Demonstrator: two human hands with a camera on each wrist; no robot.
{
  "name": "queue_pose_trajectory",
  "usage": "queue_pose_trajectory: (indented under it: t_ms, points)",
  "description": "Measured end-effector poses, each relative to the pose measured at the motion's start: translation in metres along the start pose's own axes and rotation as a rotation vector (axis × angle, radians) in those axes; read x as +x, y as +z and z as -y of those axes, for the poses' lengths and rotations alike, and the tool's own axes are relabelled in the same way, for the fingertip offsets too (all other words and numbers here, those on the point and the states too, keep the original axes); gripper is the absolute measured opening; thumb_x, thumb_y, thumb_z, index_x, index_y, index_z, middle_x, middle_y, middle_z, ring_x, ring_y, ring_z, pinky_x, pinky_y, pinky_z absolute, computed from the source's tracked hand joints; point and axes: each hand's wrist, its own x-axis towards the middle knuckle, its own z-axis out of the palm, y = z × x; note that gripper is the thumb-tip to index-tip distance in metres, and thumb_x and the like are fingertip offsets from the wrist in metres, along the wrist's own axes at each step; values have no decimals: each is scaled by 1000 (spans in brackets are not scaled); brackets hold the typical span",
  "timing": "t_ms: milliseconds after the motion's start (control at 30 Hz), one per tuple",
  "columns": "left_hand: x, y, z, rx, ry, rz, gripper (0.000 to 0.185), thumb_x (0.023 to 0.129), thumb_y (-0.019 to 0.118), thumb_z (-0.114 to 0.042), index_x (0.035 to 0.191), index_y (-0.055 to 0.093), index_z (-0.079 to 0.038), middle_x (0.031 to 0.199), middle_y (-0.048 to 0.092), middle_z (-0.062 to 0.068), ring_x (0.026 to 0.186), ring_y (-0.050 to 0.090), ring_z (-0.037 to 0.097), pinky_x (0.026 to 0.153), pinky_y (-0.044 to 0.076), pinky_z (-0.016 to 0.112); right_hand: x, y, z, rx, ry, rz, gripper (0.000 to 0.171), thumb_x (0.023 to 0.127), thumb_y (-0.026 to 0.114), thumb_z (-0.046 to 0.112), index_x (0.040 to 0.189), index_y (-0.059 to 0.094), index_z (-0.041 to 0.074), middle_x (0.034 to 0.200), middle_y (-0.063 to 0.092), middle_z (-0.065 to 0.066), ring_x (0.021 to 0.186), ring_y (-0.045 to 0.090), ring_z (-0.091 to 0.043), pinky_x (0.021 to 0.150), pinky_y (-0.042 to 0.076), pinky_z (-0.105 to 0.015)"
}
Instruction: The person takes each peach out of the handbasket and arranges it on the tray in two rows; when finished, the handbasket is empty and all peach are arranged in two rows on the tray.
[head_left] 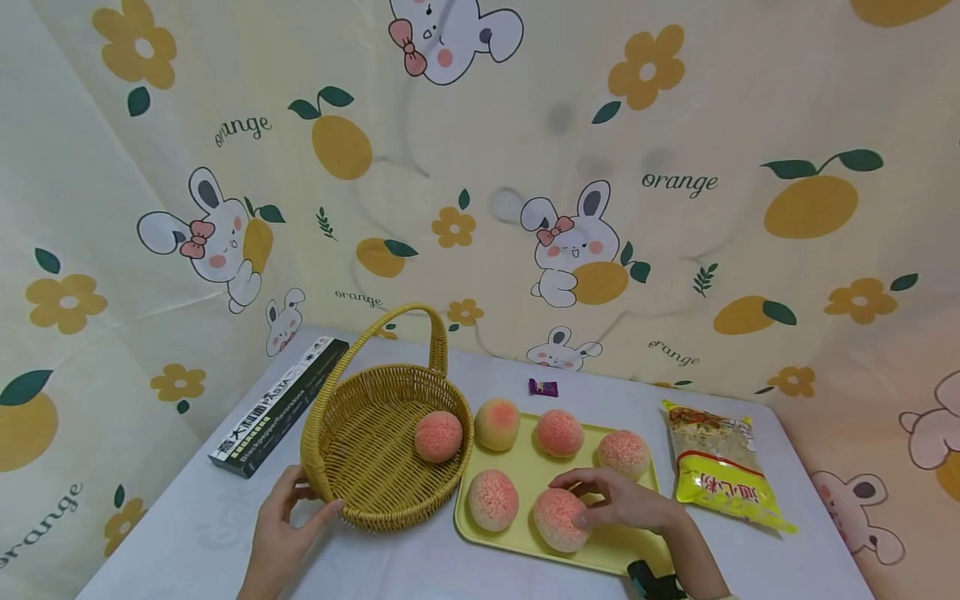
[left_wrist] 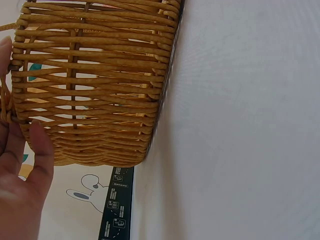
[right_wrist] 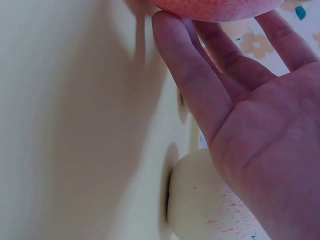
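Note:
My left hand (head_left: 285, 525) grips the left rim of a woven wicker basket (head_left: 333, 487) with an arched handle, near the handle's base. In the left wrist view the thumb lies against the basket's outer weave (left_wrist: 95, 95). One pink peach (head_left: 438, 437) sits inside the basket, toward its right side. My right hand (head_left: 618, 500) holds a speckled pink peach (head_left: 558, 525) at the front of a yellow tray (head_left: 525, 554), fingers and thumb on its right side. Several other peaches stand on the tray, including a yellowish one (head_left: 497, 425) and a front-left one (head_left: 493, 500).
A long black pasta box (head_left: 281, 404) lies left of the basket. Behind the tray is a small purple wrapped sweet (head_left: 543, 387). A yellow bag of pasta (head_left: 723, 467) lies to the tray's right. A patterned cloth (head_left: 480, 167) hangs behind the white table (head_left: 405, 575).

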Motion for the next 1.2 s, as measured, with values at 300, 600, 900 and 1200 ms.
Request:
queue_pose_trajectory:
  t_ms: [300, 600, 900, 1200]
  points:
    - [-1, 0, 0, -7, 13, -4, 50, 78, 84, -2, 121, 58, -4, 108, 60, 9, 94, 55, 6, 81, 51, 17, -2, 0, -1, 0, -6, -2, 40, 98, 62, 14, 136, 56, 6, 136, 56, -18, 119, 54, -31, 97, 49, -28]
    - [0, 0, 0, -11, 25, -2, 51, 78, 84, -2, 122, 58, -3, 109, 60, 10, 94, 55, 7, 82, 51, 18, 12, -12, 28, -66, -25, -36, 46, 97, 65, 15, 136, 52, -5, 131, 56, -27, 120, 53, -42, 95, 52, -28]
    - [-1, 0, -1, 15, 1, -4, 52, 78, 84, -3, 122, 58, -4, 109, 60, 9, 94, 55, 6, 82, 51, 16, 58, -25, 74, -159, -156, 36, 43, 94, 67, 7, 134, 55, 1, 130, 58, -19, 119, 57, -33, 102, 49, -53]
    - [-1, 0, -4, 20, 19, -10, 52, 77, 85, -3, 121, 58, -3, 108, 60, 9, 95, 54, 4, 82, 48, 12, 127, -19, 117, -268, -153, 101, 45, 94, 68, 12, 133, 55, -7, 128, 59, -25, 117, 58, -43, 100, 52, -40]
